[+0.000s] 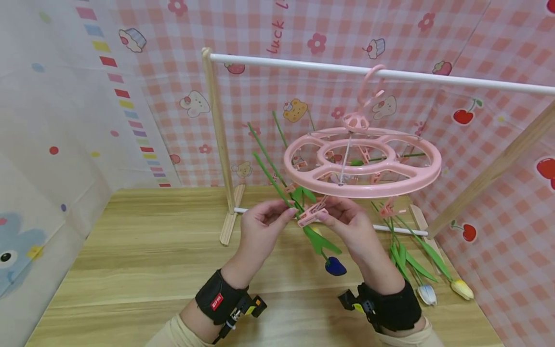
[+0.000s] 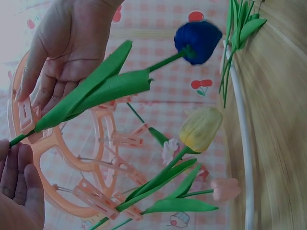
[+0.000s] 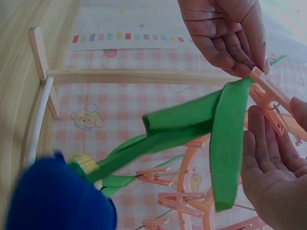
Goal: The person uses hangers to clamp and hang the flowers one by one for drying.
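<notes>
My left hand (image 1: pixel 262 231) pinches the green stem of an artificial tulip with a dark blue head (image 1: pixel 335 266), which points down and to the right. With thumb and fingers, my right hand (image 1: pixel 357 231) grips a pink clothespin (image 1: pixel 312 215) hanging from the front of an oval pink drying hanger (image 1: pixel 364 192). The stem lies right at the clothespin's jaws in the right wrist view. Behind it, in the left wrist view, a yellow tulip (image 2: pixel 201 129) and a pale pink tulip (image 2: pixel 225 189) hang in other clothespins.
The hanger hooks over a white rod (image 1: pixel 277 62) on a wooden stand (image 1: pixel 217 125). At the right, a white-blue tulip (image 1: pixel 427 294) and another yellow tulip (image 1: pixel 462 289) hang low over the wooden table (image 1: pixel 130 270). A white lower bar (image 2: pixel 242 124) crosses behind the hands.
</notes>
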Available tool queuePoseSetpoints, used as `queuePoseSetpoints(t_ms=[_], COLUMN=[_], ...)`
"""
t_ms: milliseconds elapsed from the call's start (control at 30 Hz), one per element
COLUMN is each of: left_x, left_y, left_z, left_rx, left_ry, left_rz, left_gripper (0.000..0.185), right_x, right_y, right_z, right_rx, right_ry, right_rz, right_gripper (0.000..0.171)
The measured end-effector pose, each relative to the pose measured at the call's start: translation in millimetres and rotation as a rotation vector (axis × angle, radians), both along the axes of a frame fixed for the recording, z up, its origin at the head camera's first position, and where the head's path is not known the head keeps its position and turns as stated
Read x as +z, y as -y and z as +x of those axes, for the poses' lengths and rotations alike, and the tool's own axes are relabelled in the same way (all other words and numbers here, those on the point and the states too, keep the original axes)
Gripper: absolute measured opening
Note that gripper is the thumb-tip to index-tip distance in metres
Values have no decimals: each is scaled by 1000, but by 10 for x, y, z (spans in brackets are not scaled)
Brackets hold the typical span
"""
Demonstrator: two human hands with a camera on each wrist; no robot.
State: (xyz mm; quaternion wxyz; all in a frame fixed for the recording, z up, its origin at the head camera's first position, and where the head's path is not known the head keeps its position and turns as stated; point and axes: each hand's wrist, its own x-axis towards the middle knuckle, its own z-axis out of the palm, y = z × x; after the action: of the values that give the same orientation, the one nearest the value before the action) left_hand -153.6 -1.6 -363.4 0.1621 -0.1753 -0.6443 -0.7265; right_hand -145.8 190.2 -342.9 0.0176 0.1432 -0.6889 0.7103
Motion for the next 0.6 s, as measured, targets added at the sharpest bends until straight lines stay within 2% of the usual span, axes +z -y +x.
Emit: queuePoseSetpoints(t_ms=[200, 600], left_x=[-8, -76], left_y=[11, 58], left_z=[9, -5], left_rx=[5, -9], left_ry=[11, 9], left_rz=[-20, 31], left_gripper=[21, 19], right_x=[-39, -87], right_y=[10, -1], right_z=[-11, -1], right_rx=[45, 7], right_ry=[-24, -59], right_rz=[-29, -65], right_gripper=[23, 28])
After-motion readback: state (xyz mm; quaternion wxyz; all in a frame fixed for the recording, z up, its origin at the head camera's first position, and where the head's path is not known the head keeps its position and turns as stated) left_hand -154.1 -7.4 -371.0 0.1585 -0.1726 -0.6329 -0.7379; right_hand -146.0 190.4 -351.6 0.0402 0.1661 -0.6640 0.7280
